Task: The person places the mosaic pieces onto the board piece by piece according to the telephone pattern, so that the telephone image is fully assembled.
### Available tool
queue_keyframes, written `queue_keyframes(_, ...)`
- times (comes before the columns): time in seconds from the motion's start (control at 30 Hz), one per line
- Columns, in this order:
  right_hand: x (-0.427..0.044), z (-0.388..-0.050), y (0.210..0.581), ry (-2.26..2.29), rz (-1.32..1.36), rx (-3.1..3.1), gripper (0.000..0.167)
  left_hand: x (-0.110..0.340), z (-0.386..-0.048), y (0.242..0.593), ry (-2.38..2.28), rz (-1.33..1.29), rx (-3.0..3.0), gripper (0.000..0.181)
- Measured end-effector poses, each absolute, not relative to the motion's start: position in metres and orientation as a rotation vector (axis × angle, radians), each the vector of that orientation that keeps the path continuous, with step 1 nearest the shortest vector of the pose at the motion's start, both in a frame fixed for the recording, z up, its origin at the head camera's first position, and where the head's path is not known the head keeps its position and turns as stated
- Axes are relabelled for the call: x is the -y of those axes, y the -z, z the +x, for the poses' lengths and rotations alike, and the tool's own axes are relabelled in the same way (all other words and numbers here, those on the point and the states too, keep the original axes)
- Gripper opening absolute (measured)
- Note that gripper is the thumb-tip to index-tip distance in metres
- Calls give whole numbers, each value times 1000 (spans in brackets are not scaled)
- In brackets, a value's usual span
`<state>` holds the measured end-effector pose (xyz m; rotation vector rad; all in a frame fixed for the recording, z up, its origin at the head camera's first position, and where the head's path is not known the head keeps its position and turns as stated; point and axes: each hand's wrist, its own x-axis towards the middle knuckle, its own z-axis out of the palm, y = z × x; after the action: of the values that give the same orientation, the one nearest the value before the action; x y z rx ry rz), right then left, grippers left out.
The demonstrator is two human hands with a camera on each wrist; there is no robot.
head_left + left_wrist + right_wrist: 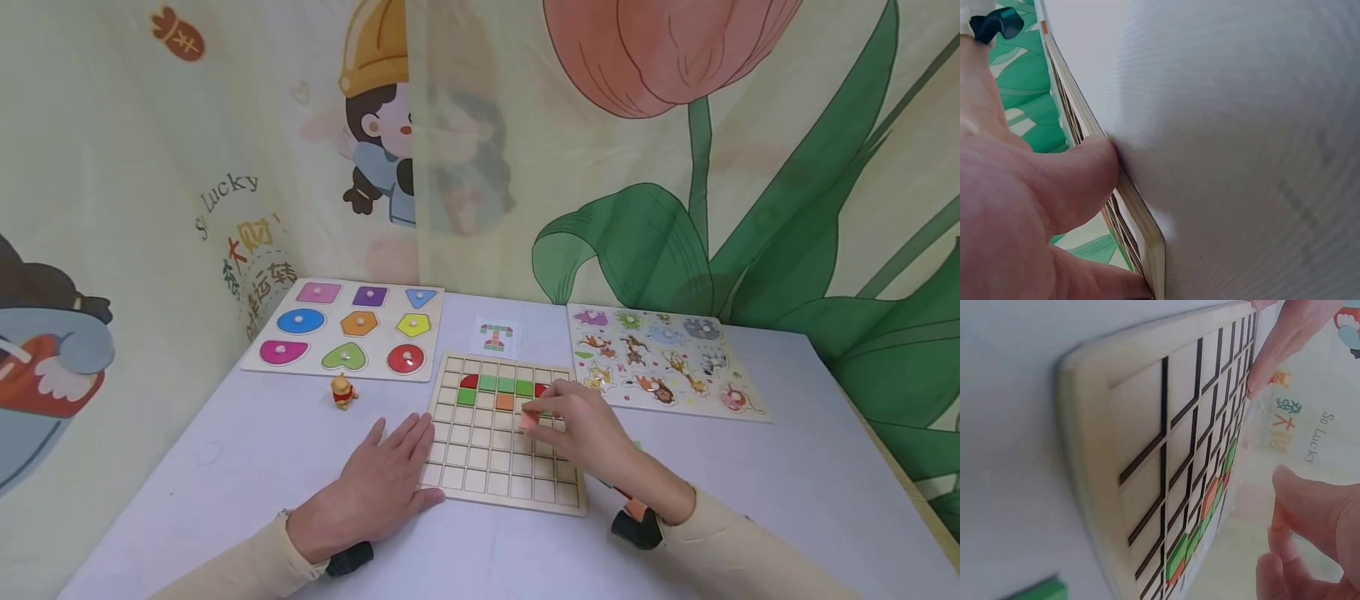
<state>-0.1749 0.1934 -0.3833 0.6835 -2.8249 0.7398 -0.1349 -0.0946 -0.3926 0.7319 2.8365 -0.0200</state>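
A wooden grid board (pixel 477 457) lies flat on the table. Red and green tiles line a row near its far side, with a green tile (pixel 466 397) and an orange tile (pixel 505 402) in the row below. My left hand (pixel 378 487) rests at the board's left edge, fingers extended and thumb at the near corner. Over the board's right half, my right hand (pixel 588 421) pinches a small orange square tile (pixel 1277 515) between thumb and fingertips, above the surface. The hand hides part of the right-hand tiles.
Behind the board lies a pattern card (pixel 497 337). A shape puzzle (pixel 382 350) stands back left, an animal puzzle (pixel 652 367) back right. A bear figurine (pixel 342 391) sits left of the board. Loose tiles (pixel 636 508) lie partly under my right forearm.
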Motion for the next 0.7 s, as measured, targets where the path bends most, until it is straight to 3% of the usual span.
queue_keyframes(0.27,-170,-196,388,-808,775,2855,26,94,-135,393,33,728,-2826,88)
queue_keyframes(0.7,-162,-210,395,-805,657,3022,30,94,-135,396,55,729,-2844,88)
